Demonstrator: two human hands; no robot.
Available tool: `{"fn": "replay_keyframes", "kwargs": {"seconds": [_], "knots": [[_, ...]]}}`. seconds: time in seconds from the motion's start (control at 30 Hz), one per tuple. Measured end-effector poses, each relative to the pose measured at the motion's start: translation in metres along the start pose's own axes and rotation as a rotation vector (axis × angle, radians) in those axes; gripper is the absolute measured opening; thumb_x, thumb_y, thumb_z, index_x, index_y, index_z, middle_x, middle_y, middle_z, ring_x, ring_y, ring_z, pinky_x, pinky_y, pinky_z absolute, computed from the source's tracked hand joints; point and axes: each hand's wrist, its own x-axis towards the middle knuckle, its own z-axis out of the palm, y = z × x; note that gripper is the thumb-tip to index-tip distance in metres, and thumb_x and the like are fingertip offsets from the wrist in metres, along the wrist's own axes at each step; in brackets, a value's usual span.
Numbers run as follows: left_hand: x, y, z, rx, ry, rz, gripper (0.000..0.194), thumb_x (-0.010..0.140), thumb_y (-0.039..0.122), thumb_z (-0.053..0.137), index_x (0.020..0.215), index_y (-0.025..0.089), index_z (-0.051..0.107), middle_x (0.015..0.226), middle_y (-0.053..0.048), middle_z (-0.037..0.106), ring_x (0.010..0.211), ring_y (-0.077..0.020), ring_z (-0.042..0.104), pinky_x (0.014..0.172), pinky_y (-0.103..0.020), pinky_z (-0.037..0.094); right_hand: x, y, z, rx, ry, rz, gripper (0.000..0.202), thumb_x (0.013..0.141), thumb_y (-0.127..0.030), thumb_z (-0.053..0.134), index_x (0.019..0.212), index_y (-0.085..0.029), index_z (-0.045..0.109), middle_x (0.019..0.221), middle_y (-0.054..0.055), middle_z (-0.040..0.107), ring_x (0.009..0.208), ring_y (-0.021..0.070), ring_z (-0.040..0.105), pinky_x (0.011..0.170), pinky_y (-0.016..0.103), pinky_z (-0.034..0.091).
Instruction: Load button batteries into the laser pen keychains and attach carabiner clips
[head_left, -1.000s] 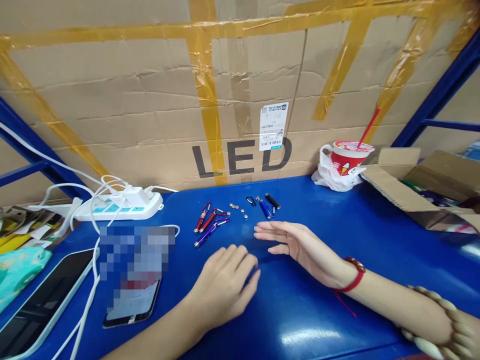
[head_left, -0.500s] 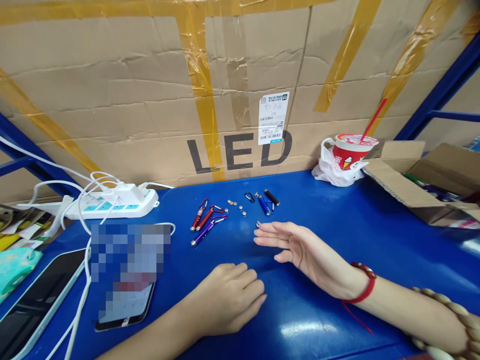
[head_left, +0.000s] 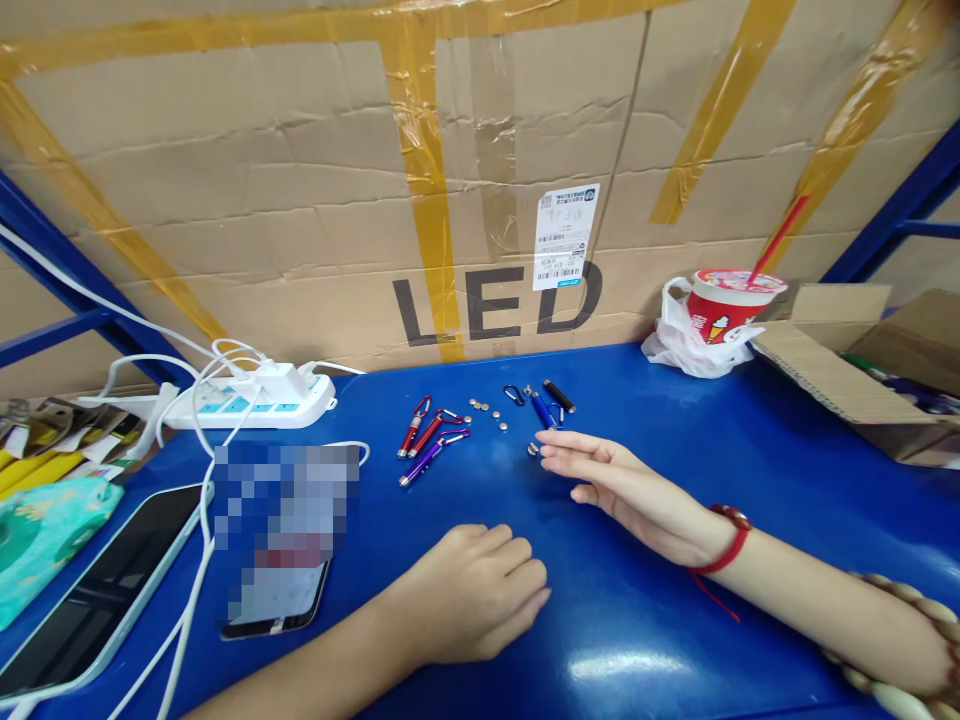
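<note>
Brown cardboard [head_left: 300, 200], crossed with shiny amber tape and printed with large black letters, stood behind a glossy blue table [head_left: 675, 625]. Above that surface, the fingers of the right hand [head_left: 637, 500] were extended and slightly bent, the thumb parted from them, with nothing visibly in their hold. Their tips reached just beside a tiny silver metal piece [head_left: 532, 449]; whether they touched it, I could not tell. The left hand [head_left: 487, 590] lay nearer the wearer, back upward, its fingers folded loosely in; whether they enclosed anything was hidden.

Just past the right fingertips lay a blue metal cylinder [head_left: 541, 408], partly covered by them, with a slim black cylinder [head_left: 559, 396] beside it. A black oval clip [head_left: 514, 395] lay close by. Small round silver discs [head_left: 502, 427] were scattered to the left of these, and farther left, near one another, lay two red metal tubes with red clips [head_left: 431, 436] and a purple metal tube with a matching clip [head_left: 424, 463].

From the spread of loose parts, the step in hand seemed to be setting out or pointing to small pieces rather than gripping one. Lifting the silver piece would have called for thumb and forefinger to close in a light, precise pinch, without brushing the discs.

Farther out were a white power strip [head_left: 319, 402], a red and white paper cup [head_left: 712, 313] in thin white plastic, and an open cardboard box [head_left: 832, 370].
</note>
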Motion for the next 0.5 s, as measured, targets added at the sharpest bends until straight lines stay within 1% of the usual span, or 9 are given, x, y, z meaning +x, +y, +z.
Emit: {"fn": "replay_keyframes", "kwargs": {"seconds": [0.13,0.23,0.27,0.33,0.37,0.4,0.43,0.47,0.5], "knots": [[0.000,0.001,0.001,0.021,0.000,0.013,0.024,0.091,0.023,0.035,0.071,0.017,0.048,0.064,0.000,0.053,0.058,-0.0144,0.050,0.052,-0.026,0.038,0.005,0.004,-0.001,-0.093,0.031,-0.019,0.032,0.065,-0.021,0.071,0.096,-0.022,0.066,0.090,0.001,0.065,0.071,0.0071,0.061,0.048,0.011,0.045],[0.000,0.001,0.001,0.034,0.012,0.015,0.023,0.090,0.024,0.038,0.071,0.017,0.048,0.065,0.000,0.054,0.058,-0.0145,0.051,0.051,-0.027,0.037,0.008,0.005,-0.002,-0.285,0.004,-0.132,0.032,0.066,-0.027,0.069,0.096,-0.018,0.064,0.085,0.002,0.065,0.069,0.0106,0.060,0.047,0.016,0.046],[0.001,0.001,0.001,0.033,0.016,0.013,0.022,0.090,0.024,0.038,0.071,0.017,0.048,0.064,0.000,0.054,0.058,-0.0144,0.051,0.051,-0.027,0.037,0.010,0.004,-0.004,-0.387,-0.005,-0.200,0.030,0.068,-0.030,0.067,0.095,-0.017,0.063,0.085,0.004,0.065,0.070,0.0130,0.060,0.047,0.018,0.047],[0.000,0.001,0.001,0.030,0.019,0.007,0.021,0.089,0.024,0.040,0.070,0.017,0.047,0.064,0.001,0.054,0.058,-0.0141,0.051,0.051,-0.027,0.036,0.016,0.002,-0.010,-0.655,0.009,-0.403,0.026,0.074,-0.034,0.061,0.093,-0.017,0.063,0.089,0.007,0.065,0.077,0.0185,0.061,0.051,0.025,0.050],[0.000,0.001,0.001,0.030,0.019,0.005,0.021,0.089,0.024,0.040,0.070,0.017,0.047,0.064,0.001,0.054,0.058,-0.0140,0.051,0.051,-0.026,0.036,0.020,0.002,-0.014,-0.818,0.054,-0.539,0.024,0.077,-0.035,0.057,0.093,-0.018,0.063,0.093,0.008,0.064,0.082,0.0205,0.060,0.057,0.029,0.051],[0.000,0.001,0.000,0.030,0.018,0.005,0.021,0.088,0.024,0.041,0.070,0.018,0.047,0.065,0.001,0.054,0.058,-0.0140,0.051,0.051,-0.026,0.036,0.023,0.001,-0.018,-0.980,0.105,-0.669,0.024,0.080,-0.033,0.053,0.098,-0.020,0.062,0.100,0.009,0.062,0.091,0.0222,0.058,0.069,0.035,0.051],[-0.001,0.001,0.000,0.031,0.018,0.004,0.020,0.088,0.024,0.041,0.070,0.018,0.047,0.065,0.001,0.054,0.058,-0.0139,0.051,0.051,-0.026,0.036,0.027,0.002,-0.023,-1.132,0.135,-0.772,0.027,0.082,-0.032,0.051,0.106,-0.022,0.060,0.109,0.009,0.059,0.102,0.0242,0.054,0.082,0.041,0.047],[-0.001,0.001,0.000,0.032,0.017,0.004,0.020,0.088,0.024,0.041,0.070,0.018,0.047,0.065,0.001,0.054,0.058,-0.0139,0.051,0.051,-0.026,0.036,0.031,0.003,-0.027,-1.257,0.137,-0.835,0.032,0.083,-0.031,0.050,0.114,-0.023,0.056,0.116,0.009,0.055,0.108,0.0257,0.050,0.089,0.045,0.042],[-0.001,0.001,0.000,0.032,0.017,0.003,0.020,0.089,0.024,0.041,0.070,0.018,0.047,0.065,0.001,0.055,0.059,-0.0139,0.052,0.051,-0.026,0.036,0.034,0.004,-0.030,-1.346,0.133,-0.860,0.036,0.084,-0.031,0.048,0.119,-0.023,0.052,0.122,0.010,0.052,0.112,0.0263,0.047,0.091,0.047,0.039]]}}
